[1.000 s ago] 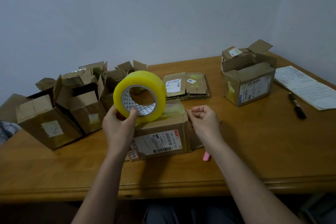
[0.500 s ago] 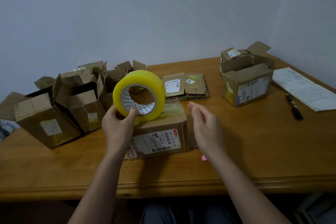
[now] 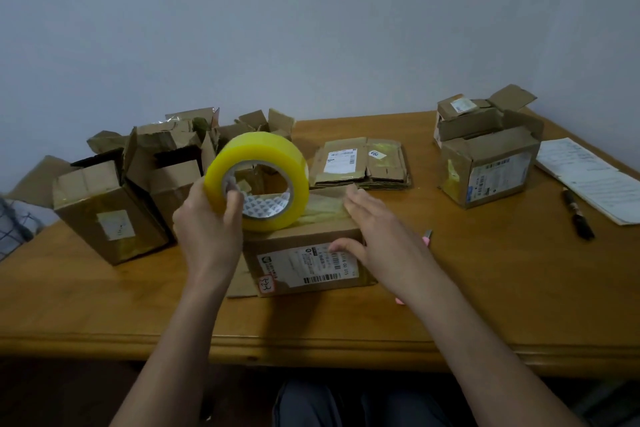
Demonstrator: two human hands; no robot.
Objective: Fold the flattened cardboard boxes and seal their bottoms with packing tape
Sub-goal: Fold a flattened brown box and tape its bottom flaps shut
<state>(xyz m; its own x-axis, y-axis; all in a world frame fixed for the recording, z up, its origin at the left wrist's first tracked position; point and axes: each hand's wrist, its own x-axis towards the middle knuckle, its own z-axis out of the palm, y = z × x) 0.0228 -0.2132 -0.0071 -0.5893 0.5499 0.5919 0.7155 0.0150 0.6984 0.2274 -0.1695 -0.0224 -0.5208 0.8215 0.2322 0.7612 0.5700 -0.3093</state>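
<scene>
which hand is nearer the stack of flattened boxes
Right. The right hand lies flat on the box just in front of the flattened stack; the left hand grips the tape roll, farther left.

Two bare forearms reach in from the lower edge, no sleeves, watch or rings visible on the left hand (image 3: 207,236) or the right hand (image 3: 384,246). Dark blue-grey trousers (image 3: 346,406) show on the lap, below the wrists.

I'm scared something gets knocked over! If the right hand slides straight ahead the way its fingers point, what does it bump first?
Probably the tape roll, standing on the box the right hand presses; the fingers aim up-left toward it.
</scene>
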